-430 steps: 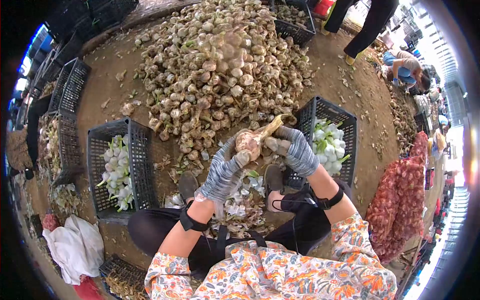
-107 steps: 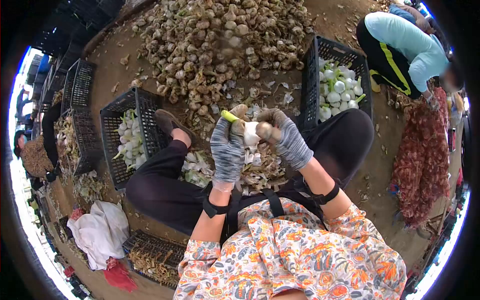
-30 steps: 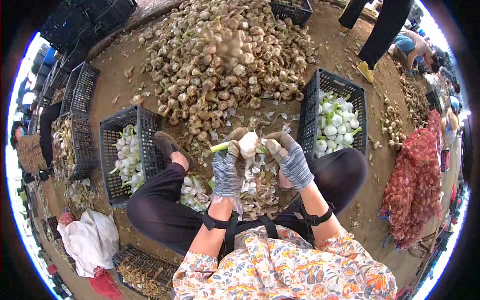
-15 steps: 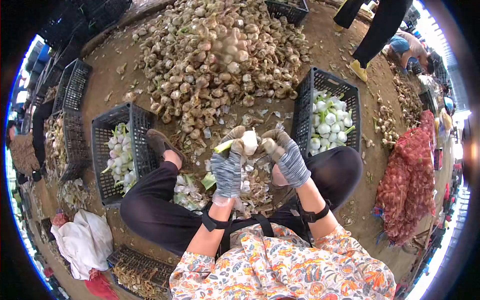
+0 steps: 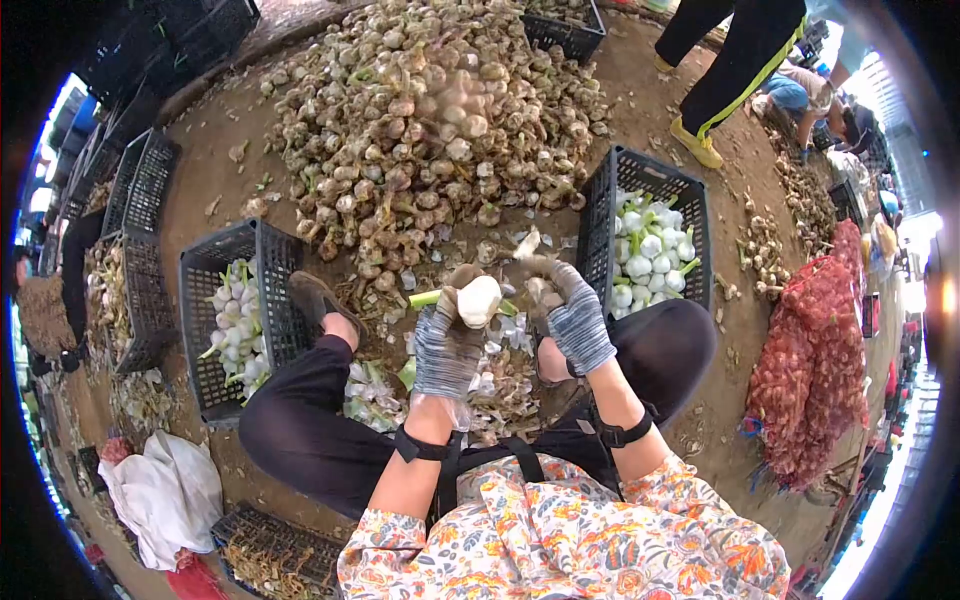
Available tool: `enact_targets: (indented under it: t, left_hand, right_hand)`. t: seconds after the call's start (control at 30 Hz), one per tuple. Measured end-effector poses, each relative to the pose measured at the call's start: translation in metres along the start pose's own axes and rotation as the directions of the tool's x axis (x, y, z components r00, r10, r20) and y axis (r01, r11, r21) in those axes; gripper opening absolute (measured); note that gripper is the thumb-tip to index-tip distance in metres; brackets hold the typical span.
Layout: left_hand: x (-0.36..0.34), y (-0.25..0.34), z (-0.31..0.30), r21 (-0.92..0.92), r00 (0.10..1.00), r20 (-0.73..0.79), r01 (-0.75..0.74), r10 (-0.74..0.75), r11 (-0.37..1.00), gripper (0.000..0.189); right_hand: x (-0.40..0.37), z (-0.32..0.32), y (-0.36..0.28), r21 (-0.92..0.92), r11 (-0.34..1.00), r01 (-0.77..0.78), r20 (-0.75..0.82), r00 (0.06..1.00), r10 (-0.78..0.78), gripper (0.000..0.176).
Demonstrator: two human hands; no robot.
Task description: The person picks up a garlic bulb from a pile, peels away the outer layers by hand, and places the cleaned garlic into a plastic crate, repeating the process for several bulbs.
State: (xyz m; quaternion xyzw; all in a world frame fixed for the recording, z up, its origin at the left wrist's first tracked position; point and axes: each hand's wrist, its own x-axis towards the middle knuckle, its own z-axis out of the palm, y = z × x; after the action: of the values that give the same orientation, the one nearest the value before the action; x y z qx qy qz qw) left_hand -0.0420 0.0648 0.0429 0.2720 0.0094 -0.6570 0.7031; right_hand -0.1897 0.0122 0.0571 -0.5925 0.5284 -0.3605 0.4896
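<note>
My left hand [image 5: 446, 340], in a grey striped glove with worn fingers, grips a garlic bulb [image 5: 478, 302]. The bulb is white and peeled smooth, and its green stem [image 5: 424, 299] sticks out to the left. Just right of the bulb, my gloved right hand [image 5: 572, 318] is apart from it, index finger and thumb spread. A pale scrap of garlic skin [image 5: 527, 243] shows just beyond the right fingertips. Loose skins [image 5: 490, 385] litter the ground between my legs, under both hands.
A large heap of unpeeled garlic [image 5: 400, 140] lies ahead. Black crates of white bulbs stand left [image 5: 195, 330] and right [image 5: 597, 225]. Red net sacks [image 5: 810, 365] lie far right. A person in black trousers [image 5: 735, 75] stands at the back right; another person [image 5: 805, 95] bends down beyond.
My right hand has come away from the bulb, its fingers parting, and a scrap of skin now shows beyond them. The left hand has shifted slightly left and down with the bulb.
</note>
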Motion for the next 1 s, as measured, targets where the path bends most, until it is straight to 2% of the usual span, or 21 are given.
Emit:
enact_targets:
  t: [0.03,0.07,0.13,0.17,0.23,0.27,0.3,0.33,0.4,0.47,0.5,0.53,0.57,0.6,0.67,0.7,0.77,0.8,0.87,0.93,1.0]
  left_hand:
    - [0.001,0.0,-0.003,-0.016,0.999,0.02,0.038,-0.037,0.999,0.037]
    - [-0.001,0.0,-0.006,-0.013,0.999,0.027,0.038,-0.038,0.999,0.037]
    - [0.001,0.001,-0.003,0.005,0.996,-0.071,0.059,-0.058,0.998,0.036]
    - [0.004,0.003,-0.001,0.002,0.995,-0.083,0.064,-0.063,0.998,0.035]
    - [0.009,-0.002,-0.008,0.031,0.997,-0.078,0.023,-0.02,0.999,0.034]
    - [0.013,-0.004,-0.01,0.06,0.997,-0.072,-0.024,0.028,0.998,0.033]
    - [0.013,-0.004,-0.004,0.058,0.999,-0.044,-0.029,0.032,0.998,0.033]
    - [0.013,-0.003,0.0,0.28,0.986,-0.128,-0.072,0.111,0.957,0.033]
    - [0.02,-0.001,-0.006,0.613,0.952,-0.212,-0.046,0.22,0.789,0.035]
    - [0.022,0.003,-0.004,0.551,0.964,-0.058,-0.187,0.261,0.813,0.034]
    - [0.023,0.005,-0.007,0.6,0.956,-0.094,-0.17,0.279,0.782,0.035]
    - [0.022,0.009,-0.012,0.654,0.958,-0.105,-0.136,0.267,0.744,0.036]
    - [0.019,0.015,-0.012,0.705,0.96,-0.116,-0.101,0.255,0.702,0.038]
    - [0.007,0.022,0.002,0.598,0.958,-0.213,-0.028,0.193,0.801,0.035]
    - [0.004,0.03,0.002,0.583,0.957,-0.186,-0.074,0.221,0.809,0.032]
    - [-0.001,0.034,0.004,0.554,0.957,-0.156,-0.12,0.243,0.824,0.028]
    - [-0.006,0.056,0.008,0.574,0.955,-0.105,-0.17,0.278,0.801,0.029]
    - [-0.012,0.069,0.02,0.586,0.948,-0.057,-0.223,0.314,0.779,0.03]
    - [-0.031,0.1,0.06,0.577,0.903,-0.065,-0.314,0.425,0.754,0.031]
    - [-0.053,0.142,0.084,0.454,0.875,-0.006,-0.43,0.485,0.781,0.031]
    - [-0.08,0.189,0.1,0.264,0.813,0.304,-0.573,0.496,0.776,0.032]
  right_hand:
    - [0.002,0.003,-0.001,0.0,0.971,0.238,-0.051,0.97,-0.238,0.033]
    - [0.001,0.004,-0.001,0.0,0.97,0.243,-0.056,0.968,-0.243,0.033]
    - [0.011,0.0,-0.005,-0.409,0.844,0.346,0.029,0.93,-0.367,0.035]
    - [0.017,-0.002,-0.006,-0.515,0.789,0.336,0.136,0.941,-0.311,0.033]
    - [0.038,-0.007,-0.022,-0.387,0.919,0.078,0.148,0.989,-0.022,0.039]
    - [0.048,-0.001,-0.024,-0.211,0.977,-0.013,0.237,0.969,0.064,0.047]
    - [0.051,0.009,-0.025,-0.182,0.976,0.118,0.306,0.95,-0.058,0.052]
    - [0.047,0.011,-0.023,-0.125,0.99,-0.071,0.491,0.862,0.124,0.05]
    - [0.036,0.027,-0.022,0.142,0.975,-0.172,0.541,0.838,0.069,0.046]
    - [0.061,0.026,0.042,0.149,0.954,-0.259,0.558,0.818,0.135,0.052]
    - [0.05,0.02,0.018,0.461,0.62,-0.635,0.521,0.759,0.389,0.04]
    - [0.056,0.015,0.024,0.72,0.264,-0.642,0.503,0.745,0.439,0.032]
    - [0.06,0.0,0.033,0.801,0.099,-0.59,0.494,0.746,0.447,0.03]
    - [0.051,-0.021,0.008,0.858,-0.18,-0.481,0.507,0.736,0.449,0.027]
    - [0.054,-0.046,0.042,0.995,-0.039,-0.088,0.096,0.838,0.537,0.031]
    - [0.053,-0.057,0.046,0.993,0.045,0.11,-0.117,0.831,0.543,0.034]
    - [0.039,-0.076,0.04,0.988,-0.041,0.146,-0.092,0.794,0.601,0.036]
    - [0.033,-0.081,0.035,0.994,-0.053,0.092,-0.047,0.828,0.559,0.037]
    - [0.039,-0.085,0.022,0.998,0.026,0.051,-0.057,0.875,0.481,0.037]
    - [0.072,-0.096,-0.006,0.843,0.529,-0.101,-0.019,0.976,0.216,0.039]
    - [0.09,-0.103,-0.092,0.633,0.768,0.099,-0.083,0.995,-0.059,0.046]
